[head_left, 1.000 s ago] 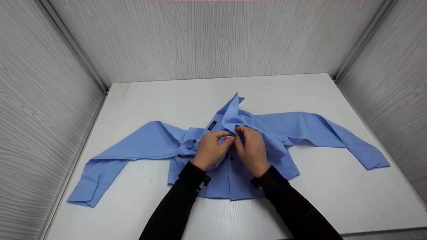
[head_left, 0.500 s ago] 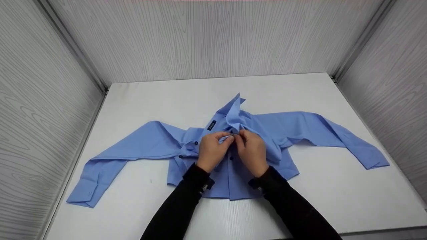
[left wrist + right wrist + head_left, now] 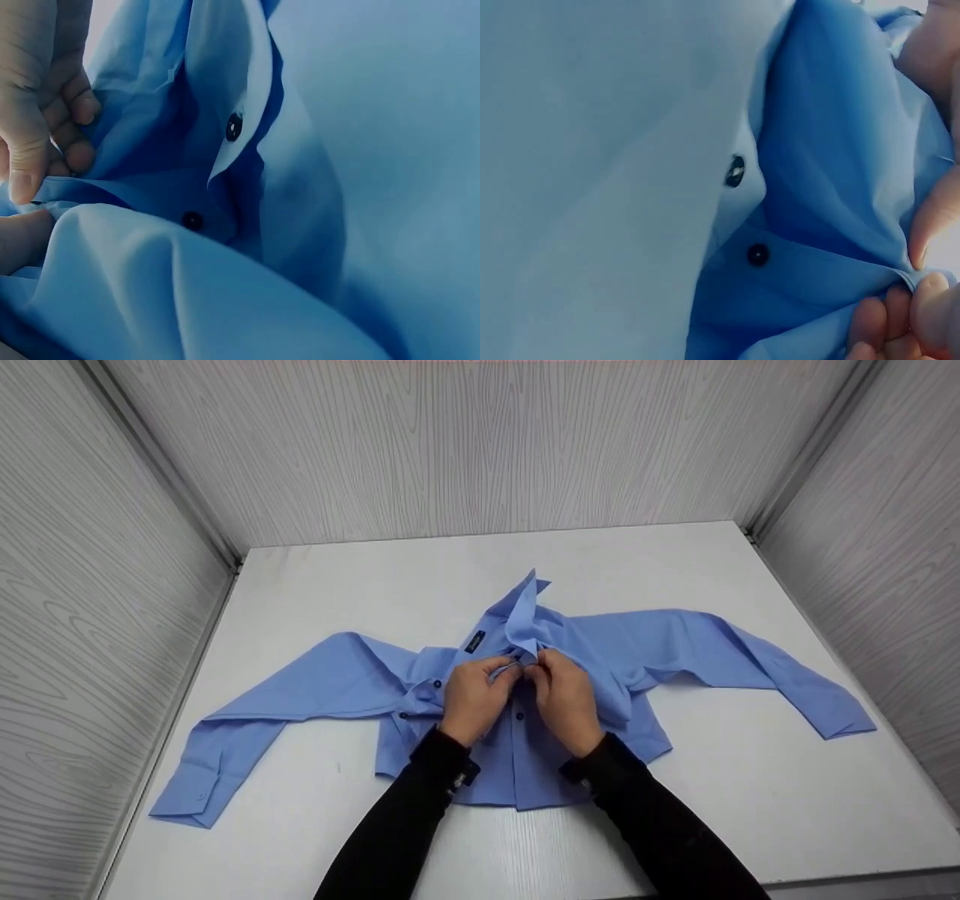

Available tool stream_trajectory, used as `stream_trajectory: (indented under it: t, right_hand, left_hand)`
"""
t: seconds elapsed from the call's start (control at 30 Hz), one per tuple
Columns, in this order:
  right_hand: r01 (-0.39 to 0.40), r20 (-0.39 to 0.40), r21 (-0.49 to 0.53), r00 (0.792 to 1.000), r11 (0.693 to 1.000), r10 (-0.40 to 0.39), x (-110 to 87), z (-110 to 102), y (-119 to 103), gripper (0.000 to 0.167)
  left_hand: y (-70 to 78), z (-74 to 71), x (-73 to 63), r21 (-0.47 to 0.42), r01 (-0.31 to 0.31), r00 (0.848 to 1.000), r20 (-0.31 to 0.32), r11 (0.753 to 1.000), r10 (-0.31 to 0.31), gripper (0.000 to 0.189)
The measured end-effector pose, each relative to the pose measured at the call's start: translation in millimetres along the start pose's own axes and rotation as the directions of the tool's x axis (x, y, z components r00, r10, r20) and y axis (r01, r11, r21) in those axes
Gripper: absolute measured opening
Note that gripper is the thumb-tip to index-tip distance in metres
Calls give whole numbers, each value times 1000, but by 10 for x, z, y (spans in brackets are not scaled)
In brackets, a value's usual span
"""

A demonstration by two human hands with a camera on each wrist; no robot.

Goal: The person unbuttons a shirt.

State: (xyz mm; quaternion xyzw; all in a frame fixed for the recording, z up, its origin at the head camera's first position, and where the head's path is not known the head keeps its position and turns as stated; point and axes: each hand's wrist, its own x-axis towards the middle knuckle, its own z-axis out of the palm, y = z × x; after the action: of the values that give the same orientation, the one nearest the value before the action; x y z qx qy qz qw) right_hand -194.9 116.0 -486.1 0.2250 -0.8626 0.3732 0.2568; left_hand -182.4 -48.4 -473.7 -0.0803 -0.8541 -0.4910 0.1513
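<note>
A light blue button-up shirt (image 3: 300, 682) lies spread on the table, its collar (image 3: 523, 619) standing up. At the front opening just below the collar, my left hand (image 3: 474, 701) pinches the shirt's edge between thumb and index finger. Close beside it, my right hand (image 3: 568, 701) pinches the cloth on the other side, fingertips nearly meeting the left ones. The fingers hide what lies between them. Dark buttons run down the front: one button (image 3: 520, 717) sits below the hands. In the left wrist view a button (image 3: 234, 127) shows on a folded edge; the right wrist view shows a button (image 3: 758, 255) on the placket.
Both sleeves stretch outward, the left cuff (image 3: 187, 795) nearing the table's left edge and the right cuff (image 3: 844, 720) reaching far right. A dark label (image 3: 475, 642) is inside the neck. Pale wood-grain panels (image 3: 480, 450) enclose the white table (image 3: 322, 840) at back and sides.
The pinching fingertips have shifted slightly, and the near collar point has moved a little right. Both hands stay at the same part of the shirt front; the sleeves lie as before.
</note>
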Motion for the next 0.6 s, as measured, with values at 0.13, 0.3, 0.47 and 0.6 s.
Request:
stream_trajectory:
  t: [0.13,0.3,0.47,0.6]
  right_hand:
    - [-72,66,113,996,991,65,28,-49,10,18]
    - [8,71,23,997,1000,-9,24,-27,8,20]
    - [42,83,9,996,999,-43,14,-22,8,14]
    - [-20,124,85,992,996,9,20,-33,18,15]
  left_hand:
    - [10,-15,-6,-6,25,1000,9,1000,-25,23]
    - [35,3,-26,36,38,999,-7,999,-38,25]
    - [31,-23,-30,8,27,1000,3,1000,-27,24]
    - [16,-43,-26,-31,27,1000,16,999,-26,23]
